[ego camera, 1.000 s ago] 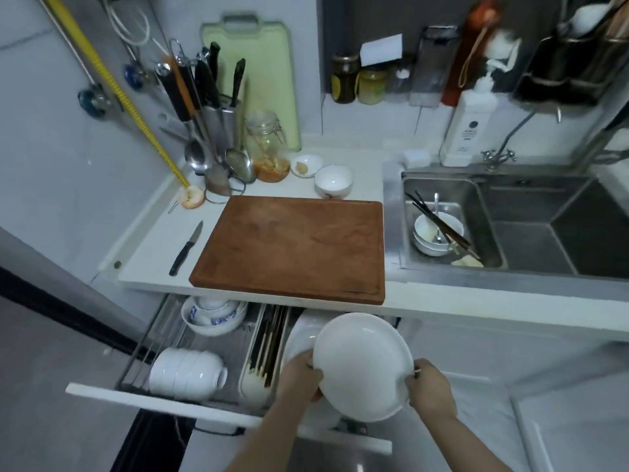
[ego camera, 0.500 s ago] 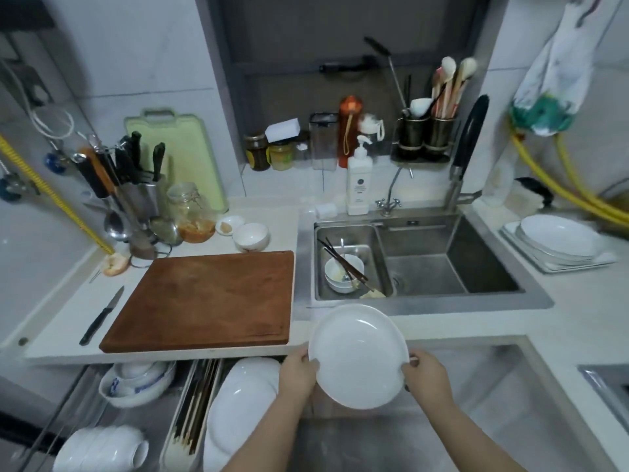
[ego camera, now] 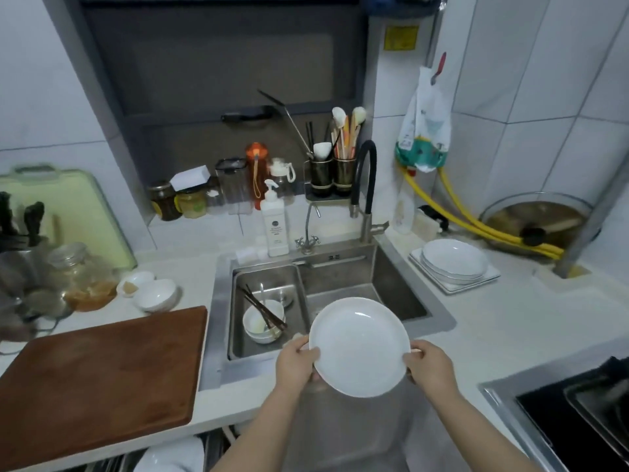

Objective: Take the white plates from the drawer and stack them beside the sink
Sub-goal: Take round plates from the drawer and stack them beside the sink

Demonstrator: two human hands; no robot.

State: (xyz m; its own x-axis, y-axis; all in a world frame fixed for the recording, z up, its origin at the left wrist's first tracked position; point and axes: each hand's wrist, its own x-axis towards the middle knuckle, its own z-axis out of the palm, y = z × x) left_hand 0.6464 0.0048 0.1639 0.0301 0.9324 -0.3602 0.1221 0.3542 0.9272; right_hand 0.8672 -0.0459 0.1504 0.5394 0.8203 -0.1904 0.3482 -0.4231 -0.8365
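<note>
Over the sink's [ego camera: 439, 321] front edge, a white plate [ego camera: 359, 347] hangs tilted between both hands: left hand [ego camera: 295, 364] pinches its left rim, right hand [ego camera: 429, 367] pinches the right rim, thumbs on top. A stack [ego camera: 454, 262] sits beside the sink's right edge.

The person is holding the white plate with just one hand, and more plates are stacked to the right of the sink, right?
Not quite. The head view shows both hands on the white plate: left hand and right hand. The stacked plates do sit right of the sink.
</note>
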